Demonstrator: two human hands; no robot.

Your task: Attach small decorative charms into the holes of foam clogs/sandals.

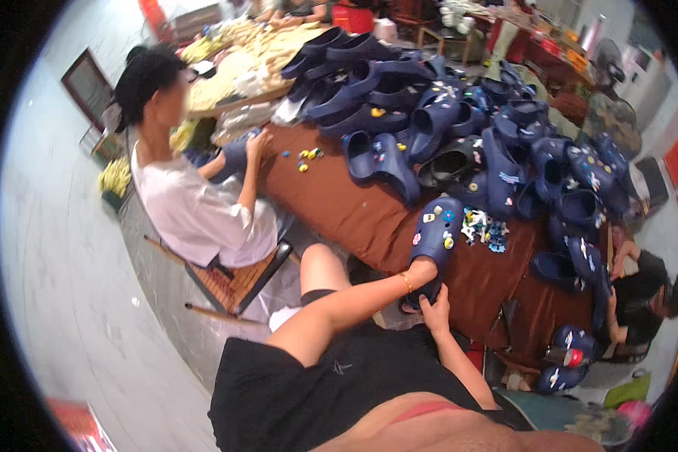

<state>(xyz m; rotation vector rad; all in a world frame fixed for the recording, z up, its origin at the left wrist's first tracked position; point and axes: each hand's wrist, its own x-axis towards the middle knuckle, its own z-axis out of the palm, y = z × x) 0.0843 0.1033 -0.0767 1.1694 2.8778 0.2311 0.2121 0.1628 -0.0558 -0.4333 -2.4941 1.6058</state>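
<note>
A dark blue clog [437,233] is held up in front of me at the near edge of the table, toe pointing away, with several small colourful charms on its upper. My left hand [423,268] reaches inside the clog, so its fingers are hidden. At the heel end, my right hand [435,307] grips the clog with its thumb along the side. Just right of the clog lies a small pile of white, blue and green charms [484,230] on the brown tablecloth [331,207].
A large heap of blue clogs [422,105] covers the table's far side and right. A co-worker in white [196,203] sits at left, handling a clog near several yellow charms [306,157]. Another person in black [648,301] works at right. A wooden-slatted chair [230,282] stands at left.
</note>
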